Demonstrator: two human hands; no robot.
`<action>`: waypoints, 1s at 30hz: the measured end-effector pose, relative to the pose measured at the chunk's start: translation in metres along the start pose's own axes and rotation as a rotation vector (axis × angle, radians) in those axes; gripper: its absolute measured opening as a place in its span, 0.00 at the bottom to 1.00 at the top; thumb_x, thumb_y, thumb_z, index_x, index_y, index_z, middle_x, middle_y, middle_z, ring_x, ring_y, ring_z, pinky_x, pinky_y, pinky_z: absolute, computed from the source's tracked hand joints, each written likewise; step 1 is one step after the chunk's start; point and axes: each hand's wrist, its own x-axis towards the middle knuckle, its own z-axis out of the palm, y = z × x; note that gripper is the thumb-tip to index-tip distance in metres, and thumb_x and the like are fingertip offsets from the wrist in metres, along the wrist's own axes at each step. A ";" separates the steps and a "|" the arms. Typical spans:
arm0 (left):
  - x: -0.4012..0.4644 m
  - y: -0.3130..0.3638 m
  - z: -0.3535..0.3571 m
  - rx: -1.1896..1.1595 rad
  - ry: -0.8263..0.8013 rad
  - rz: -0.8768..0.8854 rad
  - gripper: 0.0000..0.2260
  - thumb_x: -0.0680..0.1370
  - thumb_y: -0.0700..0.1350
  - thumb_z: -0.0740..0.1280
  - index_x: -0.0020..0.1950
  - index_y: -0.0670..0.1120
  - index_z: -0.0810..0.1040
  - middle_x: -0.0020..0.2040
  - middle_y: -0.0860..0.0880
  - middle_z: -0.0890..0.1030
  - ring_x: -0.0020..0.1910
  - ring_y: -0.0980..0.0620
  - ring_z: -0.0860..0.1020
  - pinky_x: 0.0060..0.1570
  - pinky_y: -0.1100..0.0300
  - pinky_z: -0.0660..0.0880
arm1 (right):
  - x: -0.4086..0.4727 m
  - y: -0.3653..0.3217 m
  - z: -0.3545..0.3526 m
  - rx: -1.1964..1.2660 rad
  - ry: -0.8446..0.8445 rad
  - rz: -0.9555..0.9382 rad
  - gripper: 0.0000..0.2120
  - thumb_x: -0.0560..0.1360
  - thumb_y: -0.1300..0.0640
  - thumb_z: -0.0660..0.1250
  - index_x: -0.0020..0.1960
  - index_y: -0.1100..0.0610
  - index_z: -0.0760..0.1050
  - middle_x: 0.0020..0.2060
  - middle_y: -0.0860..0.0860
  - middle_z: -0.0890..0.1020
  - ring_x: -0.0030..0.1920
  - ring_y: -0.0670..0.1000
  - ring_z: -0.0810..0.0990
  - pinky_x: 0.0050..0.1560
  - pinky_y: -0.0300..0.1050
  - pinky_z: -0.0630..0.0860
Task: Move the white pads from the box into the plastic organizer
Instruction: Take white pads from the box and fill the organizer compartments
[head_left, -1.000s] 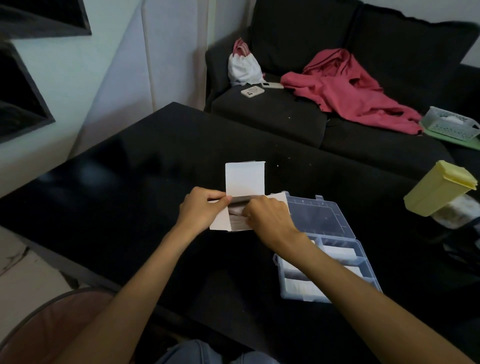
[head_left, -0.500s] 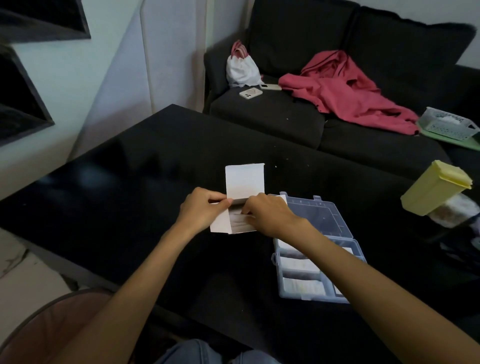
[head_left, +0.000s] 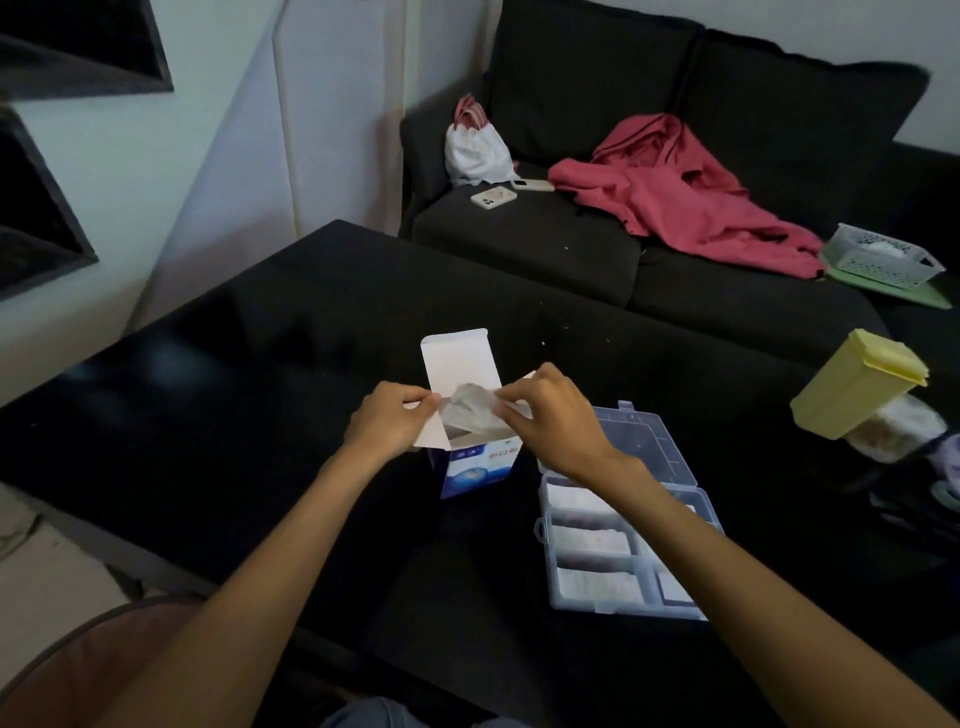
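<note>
A white and blue cardboard box (head_left: 475, 467) stands upright on the black table (head_left: 234, 415), its lid flap raised. My left hand (head_left: 387, 423) pinches the box's left side flap. My right hand (head_left: 556, 421) pinches a crinkled clear plastic wrapper (head_left: 470, 410) that sticks up out of the box's mouth. To the right lies the clear plastic organizer (head_left: 649, 452), lid open, with white pads (head_left: 589, 540) in several compartments; my right forearm crosses over it.
A yellow lidded container (head_left: 857, 392) stands at the table's right edge beside a clear jar. Behind the table is a dark sofa (head_left: 545, 244) with a red garment, a white bag, a phone and a white basket. A reddish chair edge shows at bottom left.
The box now stands higher and its blue front shows. My right hand has drawn a clear wrapper up out of the box's mouth. The camera has tilted slightly.
</note>
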 end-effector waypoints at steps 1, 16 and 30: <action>0.002 -0.001 0.000 -0.013 0.004 -0.007 0.13 0.79 0.52 0.63 0.59 0.49 0.80 0.54 0.49 0.81 0.52 0.47 0.78 0.52 0.52 0.76 | 0.002 0.002 0.000 0.026 -0.012 0.023 0.14 0.77 0.54 0.63 0.61 0.54 0.77 0.51 0.52 0.81 0.53 0.49 0.70 0.47 0.40 0.65; -0.031 0.034 -0.013 0.050 0.380 0.285 0.16 0.79 0.52 0.62 0.64 0.49 0.74 0.58 0.52 0.79 0.54 0.56 0.75 0.49 0.63 0.69 | 0.005 0.000 -0.028 0.681 -0.014 0.274 0.11 0.78 0.58 0.62 0.59 0.58 0.77 0.50 0.48 0.79 0.48 0.43 0.77 0.42 0.32 0.75; -0.055 0.091 0.033 -0.315 -0.229 0.070 0.15 0.77 0.47 0.67 0.61 0.43 0.77 0.42 0.52 0.81 0.39 0.59 0.79 0.32 0.68 0.73 | -0.064 0.038 -0.069 1.013 -0.008 0.634 0.09 0.77 0.58 0.64 0.55 0.58 0.77 0.50 0.52 0.80 0.49 0.49 0.81 0.40 0.36 0.79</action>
